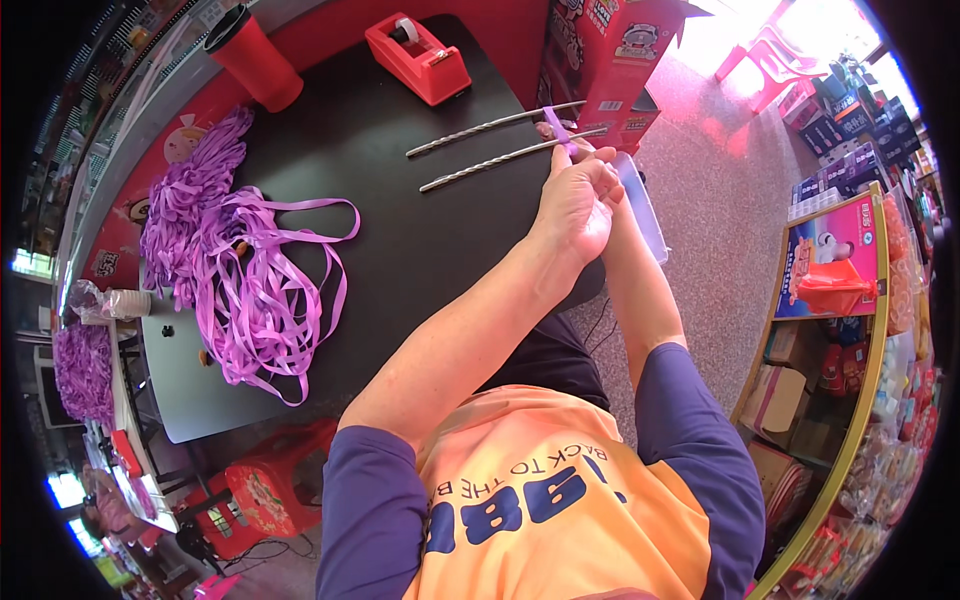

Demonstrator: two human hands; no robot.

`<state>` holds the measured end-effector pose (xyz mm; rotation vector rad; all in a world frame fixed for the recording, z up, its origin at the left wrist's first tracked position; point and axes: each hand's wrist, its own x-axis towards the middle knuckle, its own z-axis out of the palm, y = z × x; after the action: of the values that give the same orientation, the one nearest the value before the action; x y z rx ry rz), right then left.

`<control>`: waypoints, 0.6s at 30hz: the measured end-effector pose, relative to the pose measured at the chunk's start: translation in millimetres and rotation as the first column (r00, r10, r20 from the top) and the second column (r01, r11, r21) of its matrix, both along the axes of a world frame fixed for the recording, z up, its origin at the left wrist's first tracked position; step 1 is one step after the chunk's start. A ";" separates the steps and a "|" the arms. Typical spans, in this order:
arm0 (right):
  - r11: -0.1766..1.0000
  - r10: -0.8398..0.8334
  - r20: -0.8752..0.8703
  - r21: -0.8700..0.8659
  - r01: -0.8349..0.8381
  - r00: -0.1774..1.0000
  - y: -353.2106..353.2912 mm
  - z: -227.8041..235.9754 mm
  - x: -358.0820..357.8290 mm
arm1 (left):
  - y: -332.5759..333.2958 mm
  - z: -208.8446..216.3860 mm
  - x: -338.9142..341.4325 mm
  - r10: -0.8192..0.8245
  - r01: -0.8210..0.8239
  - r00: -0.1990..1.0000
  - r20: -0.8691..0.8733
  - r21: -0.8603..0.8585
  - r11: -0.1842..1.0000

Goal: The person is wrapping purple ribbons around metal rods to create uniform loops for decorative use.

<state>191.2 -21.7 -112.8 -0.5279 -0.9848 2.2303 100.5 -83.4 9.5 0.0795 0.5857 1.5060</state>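
Observation:
Two twisted metal rods (490, 131) lie side by side at the far right of the black table, and a short length of purple ribbon (555, 124) spans them near their right ends. My left hand (582, 205) is closed at the near rod, its thumb and fingers at the lower end of that ribbon. Behind it, my right hand is mostly hidden; only its forearm (640, 275) shows well, and fingertips beside the ribbon seem to belong to it. A large loose heap of purple ribbon loops (270, 290) covers the table's left side.
A red tape dispenser (425, 65) and a red cylinder (255, 60) stand at the back of the black table (400, 250). Red cartons (610, 50) rise beyond the right end. A pale plastic bin (645, 215) sits beside my right forearm. Shelves of goods line the right.

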 end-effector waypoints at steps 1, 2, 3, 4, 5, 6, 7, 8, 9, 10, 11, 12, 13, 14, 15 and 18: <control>1.000 -0.003 -0.026 -0.022 0.002 1.000 10.0 0.6 -0.9 | -0.3 0.3 -0.1 0.001 -0.001 1.000 0.001 0.016 1.000; 0.999 -0.013 -0.051 -0.043 0.011 0.999 23.2 1.3 -1.0 | 0.7 -0.6 1.3 -0.008 0.008 1.000 0.000 0.016 1.000; 0.998 -0.015 -0.078 -0.064 0.010 0.997 35.8 2.2 -7.8 | 1.0 -1.8 0.7 -0.020 0.020 1.000 0.002 0.028 0.999; 0.996 -0.019 -0.104 -0.085 0.010 0.994 42.5 2.8 -8.5 | 1.3 -2.9 0.5 -0.033 0.032 0.999 0.005 0.040 0.999; 0.994 -0.021 -0.129 -0.107 0.007 0.991 45.7 2.2 -11.9 | 1.0 -2.7 -0.3 -0.032 0.032 0.999 0.004 0.040 0.999; 0.992 -0.025 -0.154 -0.128 0.005 0.988 50.9 3.0 -14.3 | 0.7 -2.4 -0.8 -0.036 0.036 0.999 0.001 0.040 0.999; 0.989 -0.029 -0.178 -0.148 0.003 0.984 53.8 2.8 -16.6 | 0.6 -2.0 -0.8 -0.041 0.041 0.999 -0.002 0.039 0.998; 0.986 -0.035 -0.202 -0.169 0.001 0.979 55.4 2.4 -15.9 | 0.4 -1.0 0.2 -0.043 0.043 0.999 -0.002 0.040 0.998; 0.982 -0.042 -0.226 -0.189 -0.001 0.973 57.3 2.3 -15.1 | 0.0 -0.1 1.5 -0.034 0.034 0.999 -0.004 0.032 0.999; 0.978 -0.050 -0.249 -0.209 -0.003 0.967 71.6 5.2 -28.4 | -0.2 0.9 2.8 -0.025 0.025 1.000 -0.007 0.024 0.999; 0.973 -0.051 -0.273 -0.229 -0.013 0.961 53.6 0.7 -19.8 | 0.2 -0.8 0.9 -0.021 0.021 1.000 -0.007 0.024 0.999; 0.968 -0.053 -0.296 -0.249 -0.024 0.954 53.2 0.4 -24.5 | 1.0 -2.5 -1.3 -0.022 0.022 1.000 -0.005 0.030 0.999; 0.962 -0.054 -0.318 -0.269 -0.035 0.946 52.2 0.1 -29.0 | 1.4 -4.3 -3.3 -0.022 0.022 1.000 -0.004 0.035 0.999; 0.956 -0.063 -0.340 -0.289 -0.041 0.939 46.1 -0.8 -31.7 | 1.7 -5.1 -2.8 -0.023 0.023 1.000 -0.003 0.035 0.999; 0.950 -0.078 -0.361 -0.309 -0.040 0.929 44.0 -2.3 -29.3 | 2.7 -5.8 0.0 -0.033 0.033 0.999 -0.007 0.041 0.999; 0.927 -0.099 -0.424 -0.368 -0.072 0.900 66.0 -4.2 -35.8 | 2.5 -5.3 0.3 -0.025 0.026 1.000 -0.016 0.037 0.999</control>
<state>155.3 44.3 -117.0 -0.1708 -0.3192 2.3885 100.8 -80.9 4.2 0.1269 0.5673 1.4930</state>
